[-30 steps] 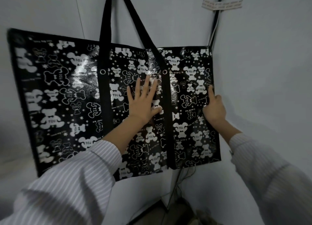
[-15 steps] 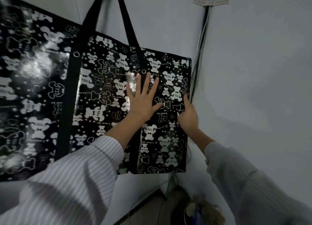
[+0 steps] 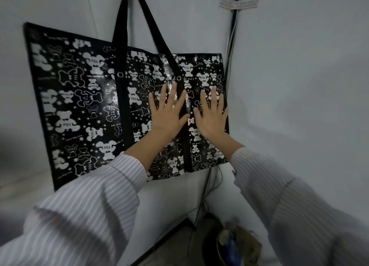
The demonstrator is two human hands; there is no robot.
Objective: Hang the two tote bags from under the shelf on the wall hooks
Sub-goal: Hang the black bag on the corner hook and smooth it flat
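A large black tote bag (image 3: 83, 109) with white bear prints hangs flat against the white wall, its two black handles (image 3: 123, 26) running up out of the frame; the hook is not in view. My left hand (image 3: 167, 111) lies flat on the bag's right half, fingers spread. My right hand (image 3: 212, 113) presses flat beside it, close to the bag's right edge. Neither hand holds anything. Only one bag is visible.
The bag's right edge reaches the room corner, where cables (image 3: 231, 36) run down the wall under a strip of tape (image 3: 238, 4). A bin with rubbish (image 3: 235, 243) stands on the floor below the corner. The right-hand wall (image 3: 299, 86) is bare.
My right hand left the bag's right edge and now lies flat on the bag next to my left hand. The view shifted back so the whole bag shows.
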